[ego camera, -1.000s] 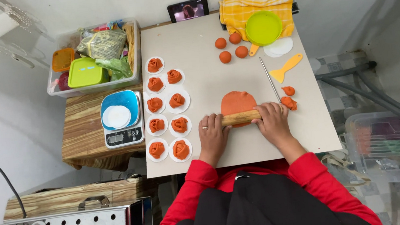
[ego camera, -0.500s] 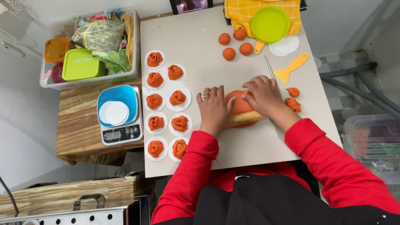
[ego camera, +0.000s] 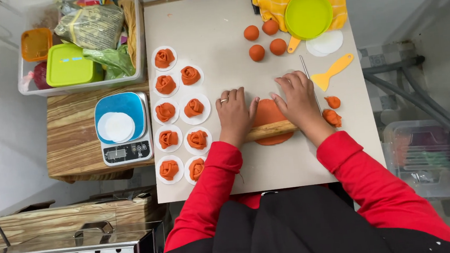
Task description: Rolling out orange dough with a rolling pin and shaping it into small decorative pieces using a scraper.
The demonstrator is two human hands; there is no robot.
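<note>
Both of my hands press flat on a wooden rolling pin that lies across a flat orange dough disc on the beige board. My left hand, with a ring on it, covers the pin's left end. On the right end rests my right hand. Several orange dough roses sit on white paper rounds to the left of my left hand. Several orange dough balls lie farther back.
A yellow scraper, a thin metal rod and two small dough bits lie right of my right hand. A green lid rests on a yellow cloth. At the left stand a blue scale and a plastic bin.
My hands slid forward over the dough disc with the pin and now rest with the fingers stretched past it. The view has shifted slightly.
</note>
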